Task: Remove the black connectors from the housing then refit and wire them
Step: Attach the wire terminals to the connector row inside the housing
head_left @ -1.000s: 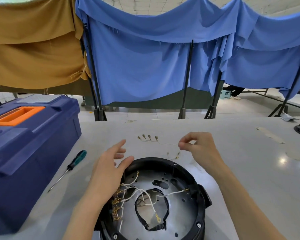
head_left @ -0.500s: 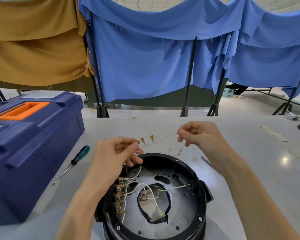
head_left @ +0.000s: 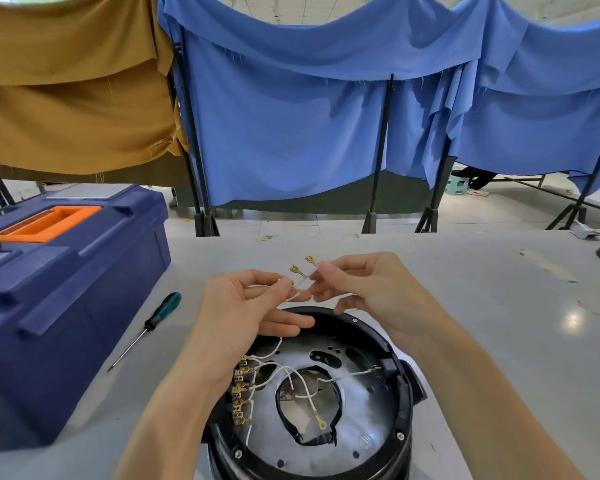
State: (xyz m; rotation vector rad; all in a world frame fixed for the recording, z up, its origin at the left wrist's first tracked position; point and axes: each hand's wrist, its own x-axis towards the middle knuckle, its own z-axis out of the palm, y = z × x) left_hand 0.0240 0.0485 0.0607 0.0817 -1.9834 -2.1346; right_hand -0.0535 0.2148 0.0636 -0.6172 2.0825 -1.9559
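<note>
- Wiring looks partway done to me: a row of brass terminals [head_left: 239, 389] lines the housing [head_left: 400, 407] along its left inner wall, white leads lie loose inside, and I cannot make out the black connectors
- My left hand [head_left: 243, 306] and right hand [head_left: 364, 289] meet just above the housing's far rim, both pinching a loose wire [head_left: 301, 281], its two brass ends pointing up

We look forward and down from one wide-angle camera worn on the head, close over the grey table [head_left: 499, 306]. Reaching in from the bottom edge, the left hand [head_left: 243, 306] and right hand [head_left: 368, 289] meet at centre frame, near enough that we make out the brass terminals [head_left: 294, 270] on the wire [head_left: 302, 280] pinched between them. The black housing [head_left: 401, 410] fills the lower centre, cropped by the bottom edge. Blue curtains [head_left: 291, 133] bow across the upper half.
</note>
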